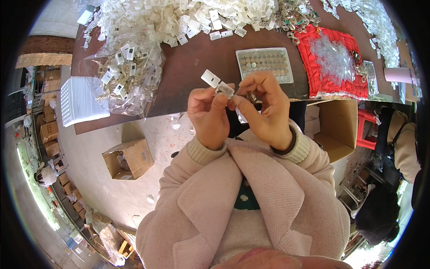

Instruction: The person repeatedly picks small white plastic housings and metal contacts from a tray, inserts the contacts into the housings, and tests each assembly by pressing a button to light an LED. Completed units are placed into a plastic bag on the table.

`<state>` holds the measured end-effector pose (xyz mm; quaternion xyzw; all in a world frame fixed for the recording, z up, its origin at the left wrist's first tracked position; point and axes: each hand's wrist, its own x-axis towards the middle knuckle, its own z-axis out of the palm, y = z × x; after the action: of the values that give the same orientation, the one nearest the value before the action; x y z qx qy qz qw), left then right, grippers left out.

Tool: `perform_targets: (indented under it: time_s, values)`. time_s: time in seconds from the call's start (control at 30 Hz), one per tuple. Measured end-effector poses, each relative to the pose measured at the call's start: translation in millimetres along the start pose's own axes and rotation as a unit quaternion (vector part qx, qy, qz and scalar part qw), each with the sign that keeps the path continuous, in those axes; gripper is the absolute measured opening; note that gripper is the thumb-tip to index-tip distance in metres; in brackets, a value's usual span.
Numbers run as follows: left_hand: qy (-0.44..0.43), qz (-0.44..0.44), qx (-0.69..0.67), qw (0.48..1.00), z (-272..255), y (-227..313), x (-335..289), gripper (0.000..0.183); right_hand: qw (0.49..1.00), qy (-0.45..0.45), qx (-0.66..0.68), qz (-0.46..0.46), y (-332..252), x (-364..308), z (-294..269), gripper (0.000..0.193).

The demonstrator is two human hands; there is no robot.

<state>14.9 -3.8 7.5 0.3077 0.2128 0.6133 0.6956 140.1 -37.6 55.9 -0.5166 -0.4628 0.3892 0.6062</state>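
Observation:
My left hand (209, 117) pinches a small white plastic case (225, 89) whose lid (210, 78) stands hinged open toward the upper left. Close against it on the right, my right hand (268, 107) has thumb and fingers pressed together at the case's edge. Something small and shiny, brownish, shows between the right fingers, too hidden to name. Both hands are raised at the table's near edge. Beyond them on the brown table (188, 58) lies a clear tray (264, 62) with rows of round coin-like cells.
A large heap of white plastic cases (188, 18) covers the table's far side. At left sit a clear bag of cases (130, 74) and stacked white trays (83, 101). Clear pieces lie on a red quilted cloth (333, 62) at right. Cardboard boxes (130, 159) stand on the floor.

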Motion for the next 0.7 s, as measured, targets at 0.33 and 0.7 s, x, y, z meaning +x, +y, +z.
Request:
perform_targets:
  time_s: [0.33, 0.7]
  values:
    - [0.009, -0.102, -0.003, 0.995, -1.1, -4.6, 3.6, 0.020, 0.971, -0.025, -0.198, -0.133, 3.3, -3.7, -17.7, 0.023]
    - [0.004, -0.191, -0.098, 0.977, -24.7, -2.8, 8.8, 0.015, 0.915, 0.048, -0.382, -0.123, 43.9, 19.0, -68.9, 0.018]
